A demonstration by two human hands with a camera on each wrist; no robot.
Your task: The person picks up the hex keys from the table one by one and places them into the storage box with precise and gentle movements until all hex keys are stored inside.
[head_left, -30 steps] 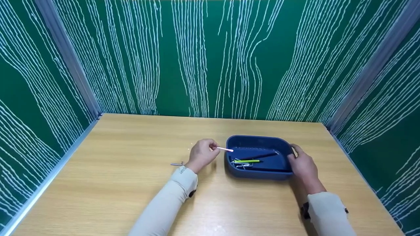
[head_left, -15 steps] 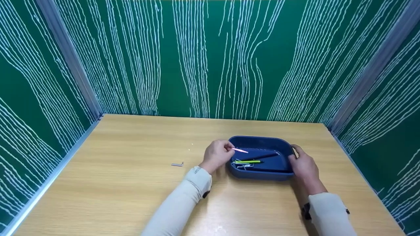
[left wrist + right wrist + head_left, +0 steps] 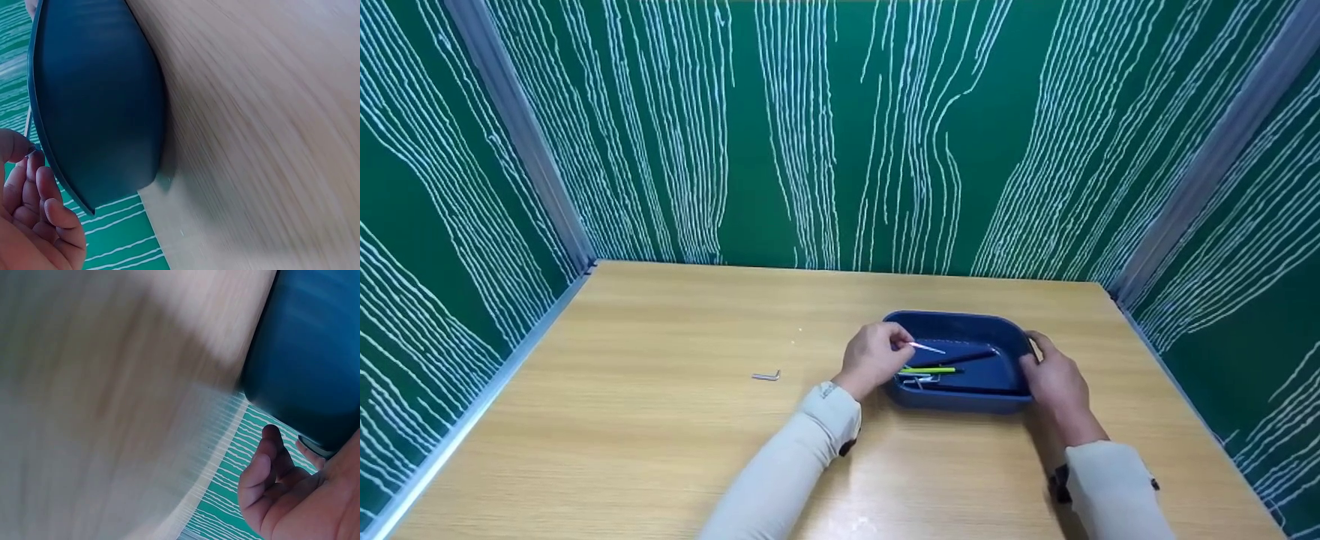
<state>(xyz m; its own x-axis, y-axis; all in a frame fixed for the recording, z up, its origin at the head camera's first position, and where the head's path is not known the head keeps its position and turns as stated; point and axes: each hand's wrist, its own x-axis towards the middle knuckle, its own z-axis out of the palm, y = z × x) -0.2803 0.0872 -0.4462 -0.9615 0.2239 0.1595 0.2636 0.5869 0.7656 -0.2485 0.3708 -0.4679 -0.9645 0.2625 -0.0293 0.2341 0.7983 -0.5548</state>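
Observation:
My left hand pinches a thin pale stick by one end between thumb and fingertips, over the left side of a dark blue bin. The stick's free end points right, above the bin's floor. In the left wrist view the hand is beside the bin's rim, and a sliver of the stick shows. My right hand grips the bin's right end, thumb at the rim and fingers along the outer wall. Inside the bin lie a yellow-green pen, dark slender sticks and several L-shaped hex keys.
One more hex key lies on the wooden table, left of the bin. Tiny pale specks are behind it. Green panels with white wavy lines wall in the table at the back and sides.
My left hand has moved right with the stick, from left of the bin to over its inside. The hex key on the table shows fully now. My right hand keeps its hold on the bin.

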